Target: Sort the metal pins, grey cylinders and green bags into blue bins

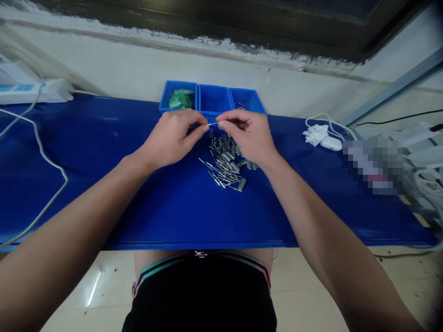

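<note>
Both hands meet over the blue surface [180,207]. The left hand [169,138] and the right hand [251,136] each have their grip closed, thumb against forefinger, on opposite ends of one thin metal pin [212,123] held level between them. Whether a small part sits on the pin's end is too fine to tell.

Just below the hands, at 6 o'clock from the pin, lies a loose pile of pins and small metal cylinders [226,163], so much of the work looks left. At 12 o'clock stand three blue bins: the left bin [179,99] holds green pieces, the middle bin [213,99] shows nothing, and the right bin [247,102] shows only a few metal bits, partly hidden by the right hand.

At 3 o'clock lie a white mouse [331,143] and a blurred patch.
</note>
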`<action>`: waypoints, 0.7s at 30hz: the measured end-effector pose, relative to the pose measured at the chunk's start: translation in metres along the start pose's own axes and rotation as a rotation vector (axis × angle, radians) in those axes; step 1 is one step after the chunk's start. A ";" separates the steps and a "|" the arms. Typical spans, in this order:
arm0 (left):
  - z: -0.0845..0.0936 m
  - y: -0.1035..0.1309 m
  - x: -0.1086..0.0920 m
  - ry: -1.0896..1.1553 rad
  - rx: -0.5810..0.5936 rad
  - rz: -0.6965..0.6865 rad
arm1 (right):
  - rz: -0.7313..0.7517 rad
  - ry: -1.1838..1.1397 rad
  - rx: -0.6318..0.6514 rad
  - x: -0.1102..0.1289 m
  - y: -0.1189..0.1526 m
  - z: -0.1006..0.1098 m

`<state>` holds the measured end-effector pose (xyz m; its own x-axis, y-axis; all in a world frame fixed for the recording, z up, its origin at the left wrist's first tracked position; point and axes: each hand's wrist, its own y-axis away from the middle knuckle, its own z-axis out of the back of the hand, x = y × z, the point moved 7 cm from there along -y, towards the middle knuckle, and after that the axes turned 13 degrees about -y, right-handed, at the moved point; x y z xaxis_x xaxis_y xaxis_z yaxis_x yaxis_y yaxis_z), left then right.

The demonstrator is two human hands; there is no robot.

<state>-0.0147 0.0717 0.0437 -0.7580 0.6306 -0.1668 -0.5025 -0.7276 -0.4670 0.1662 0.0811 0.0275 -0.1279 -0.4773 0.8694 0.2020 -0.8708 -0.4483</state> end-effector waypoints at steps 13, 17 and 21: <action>0.002 0.002 -0.006 0.043 -0.042 -0.022 | -0.096 -0.217 -0.164 -0.011 -0.005 0.021; -0.014 0.004 -0.006 -0.012 0.124 -0.093 | -0.292 -0.327 -0.315 -0.028 -0.003 0.042; -0.027 0.008 -0.005 -0.045 0.273 -0.127 | -0.393 -0.342 -0.437 -0.044 0.000 0.059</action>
<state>-0.0037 0.0698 0.0172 -0.6967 0.7128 -0.0810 -0.6828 -0.6935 -0.2300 0.2287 0.1094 0.0015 0.2169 -0.1135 0.9696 -0.2172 -0.9739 -0.0654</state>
